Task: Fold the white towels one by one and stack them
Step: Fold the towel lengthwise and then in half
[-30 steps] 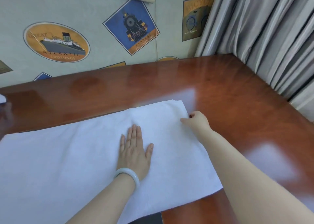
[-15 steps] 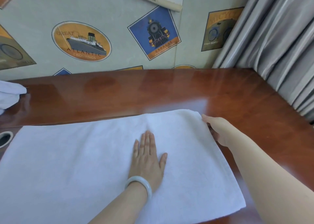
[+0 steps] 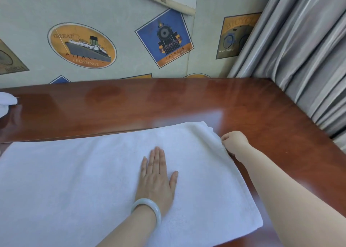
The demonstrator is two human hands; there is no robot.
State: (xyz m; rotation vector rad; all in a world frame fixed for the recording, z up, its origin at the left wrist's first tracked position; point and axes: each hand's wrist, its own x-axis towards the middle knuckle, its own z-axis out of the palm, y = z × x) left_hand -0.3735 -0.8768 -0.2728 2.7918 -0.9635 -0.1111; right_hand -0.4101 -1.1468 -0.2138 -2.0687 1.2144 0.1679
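Flat white terry towel (image 3: 84,181): one lying
Bunched white cloth (image 3: 6,101): one showing
Bare hands: two showing, left hand (image 3: 157,183), right hand (image 3: 234,142)
Pale green stone bangle (image 3: 145,201): one
Glossy red-brown wooden table (image 3: 168,104): one

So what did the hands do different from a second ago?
The right hand has pinched the right edge of the towel by its far corner and bunched it up a little. The left hand stays flat on its middle, and the towel stays spread on the table.
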